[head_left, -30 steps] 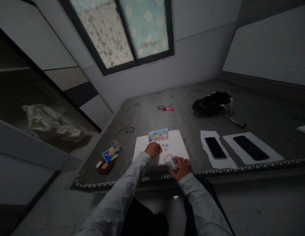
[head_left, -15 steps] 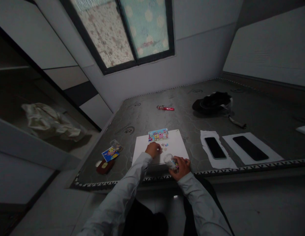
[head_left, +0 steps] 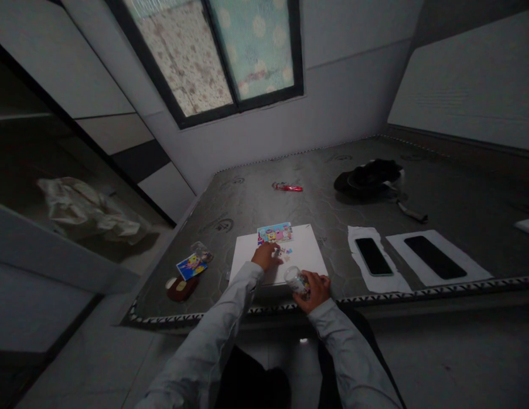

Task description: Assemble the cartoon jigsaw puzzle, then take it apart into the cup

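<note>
A white board point(head_left: 307, 250) lies near the front edge of a grey mattress-like surface point(head_left: 290, 204). A colourful cartoon picture card point(head_left: 275, 232) lies at the board's far edge. Several small coloured pieces point(head_left: 286, 250) are scattered on the board. My left hand point(head_left: 264, 255) rests on the board beside those pieces, fingers curled and pinched at them. My right hand point(head_left: 316, 291) is wrapped round a small clear jar point(head_left: 295, 278) with coloured bits inside, held at the board's near edge.
Two dark phones point(head_left: 371, 255) point(head_left: 434, 257) lie on white paper to the right. A black cap-like item point(head_left: 369, 177) and a red object point(head_left: 287, 187) lie further back. A second cartoon card point(head_left: 191, 266), a clear jar point(head_left: 201, 250) and a brown lid point(head_left: 181, 287) lie left.
My left hand has shifted slightly forward on the board, toward the picture card and the small pieces. The right hand and jar have stayed in place.
</note>
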`<state>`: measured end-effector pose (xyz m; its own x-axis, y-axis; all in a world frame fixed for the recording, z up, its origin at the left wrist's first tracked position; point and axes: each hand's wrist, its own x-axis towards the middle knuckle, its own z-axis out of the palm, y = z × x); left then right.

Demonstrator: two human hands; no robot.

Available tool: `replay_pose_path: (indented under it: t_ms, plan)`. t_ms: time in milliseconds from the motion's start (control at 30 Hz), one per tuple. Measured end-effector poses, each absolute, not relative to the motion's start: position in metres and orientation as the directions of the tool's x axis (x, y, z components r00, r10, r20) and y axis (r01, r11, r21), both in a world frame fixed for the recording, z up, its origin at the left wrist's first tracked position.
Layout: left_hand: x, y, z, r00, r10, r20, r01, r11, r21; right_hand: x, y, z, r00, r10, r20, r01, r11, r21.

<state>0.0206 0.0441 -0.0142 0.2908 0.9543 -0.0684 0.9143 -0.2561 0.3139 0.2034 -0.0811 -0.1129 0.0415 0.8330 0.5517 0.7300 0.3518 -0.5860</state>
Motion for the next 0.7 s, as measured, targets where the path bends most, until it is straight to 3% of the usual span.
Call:
replay_pose_path:
  t_ms: [467,700]
  plan:
    - [0.015,0.041,-0.015,0.333,0.938,-0.099,0.884,-0.274,0.378,0.202,-0.082,-0.111,0.045,0.849,0.526,0.723,0.336,-0.603]
    - [0.012,0.034,-0.018,0.338,0.94,-0.044,0.841,-0.281,0.462,0.203,-0.081,-0.113,0.047,0.852,0.521,0.725,0.33,-0.605]
